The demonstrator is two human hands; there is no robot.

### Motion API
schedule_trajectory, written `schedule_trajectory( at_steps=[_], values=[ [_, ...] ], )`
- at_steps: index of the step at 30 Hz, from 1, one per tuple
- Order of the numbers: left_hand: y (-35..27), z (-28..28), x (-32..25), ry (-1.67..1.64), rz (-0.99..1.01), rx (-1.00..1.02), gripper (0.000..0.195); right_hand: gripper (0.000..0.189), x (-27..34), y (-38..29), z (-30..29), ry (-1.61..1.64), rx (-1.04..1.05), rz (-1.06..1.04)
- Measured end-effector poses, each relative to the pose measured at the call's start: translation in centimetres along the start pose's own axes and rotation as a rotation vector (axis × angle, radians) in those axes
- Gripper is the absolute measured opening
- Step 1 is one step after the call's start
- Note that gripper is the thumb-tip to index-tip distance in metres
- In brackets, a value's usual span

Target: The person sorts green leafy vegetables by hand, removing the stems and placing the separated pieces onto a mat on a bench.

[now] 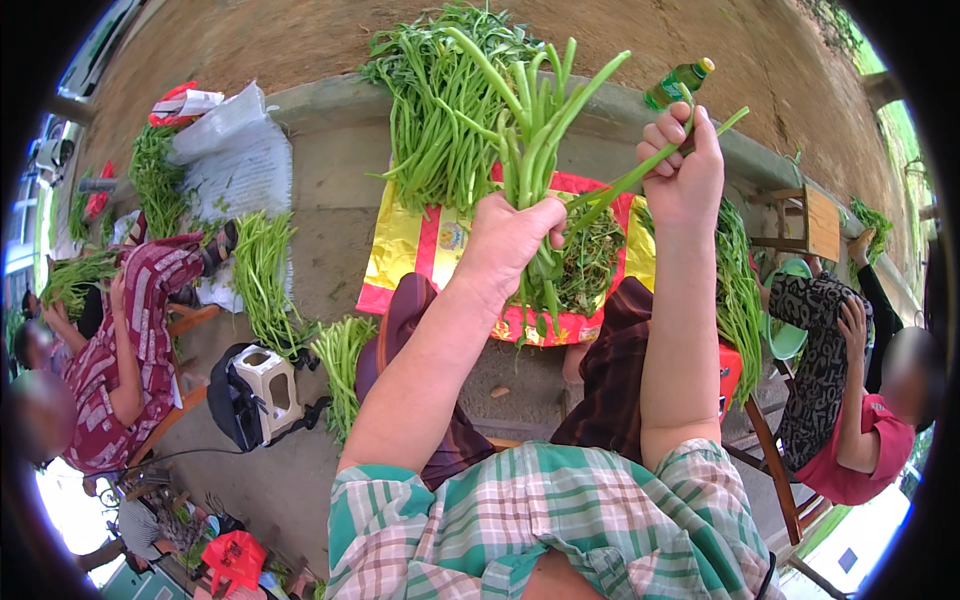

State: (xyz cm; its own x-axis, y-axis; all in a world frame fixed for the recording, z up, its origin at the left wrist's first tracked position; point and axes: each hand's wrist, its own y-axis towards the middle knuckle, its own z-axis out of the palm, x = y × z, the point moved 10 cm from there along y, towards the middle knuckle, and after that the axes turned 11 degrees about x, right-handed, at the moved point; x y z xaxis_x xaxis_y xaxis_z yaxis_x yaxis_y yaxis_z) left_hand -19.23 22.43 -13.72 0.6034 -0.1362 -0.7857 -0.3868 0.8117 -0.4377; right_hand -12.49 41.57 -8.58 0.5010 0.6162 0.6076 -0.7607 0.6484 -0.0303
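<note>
My left hand (501,240) is closed around an upright bunch of leafy green stems (532,154), probably water spinach; cut ends point away from me and leaves hang below the fist. A thin green strand (628,178) runs from beside that fist to my right hand (681,169), which pinches it between thumb and fingers. Whether the strand circles the bunch is hidden by the left hand. Beneath lies a red and yellow printed sack (390,259), with wilted trimmings (596,262) on it. A large heap of the same greens (446,142) rests at its far edge.
A green bottle (679,84) stands on the concrete kerb (330,101). More stems lie left (262,270) and right (735,315). A backpack (232,397) with a beige plastic frame (268,390) sits at left. Seated people (127,352) flank me, another at right (840,442).
</note>
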Motion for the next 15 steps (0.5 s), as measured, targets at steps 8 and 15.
schedule_trajectory(
  at_steps=[8,15],
  values=[
    [-0.3,-1.4,0.1,-0.004,0.010,-0.113,0.007,0.031,1.3,-0.6,-0.2,-0.032,-0.076,-0.112],
    [-0.2,-2.2,-0.9,-0.100,0.021,-0.038,0.018,0.039,3.7,-1.1,-0.1,-0.589,-0.171,-0.097]
  ],
)
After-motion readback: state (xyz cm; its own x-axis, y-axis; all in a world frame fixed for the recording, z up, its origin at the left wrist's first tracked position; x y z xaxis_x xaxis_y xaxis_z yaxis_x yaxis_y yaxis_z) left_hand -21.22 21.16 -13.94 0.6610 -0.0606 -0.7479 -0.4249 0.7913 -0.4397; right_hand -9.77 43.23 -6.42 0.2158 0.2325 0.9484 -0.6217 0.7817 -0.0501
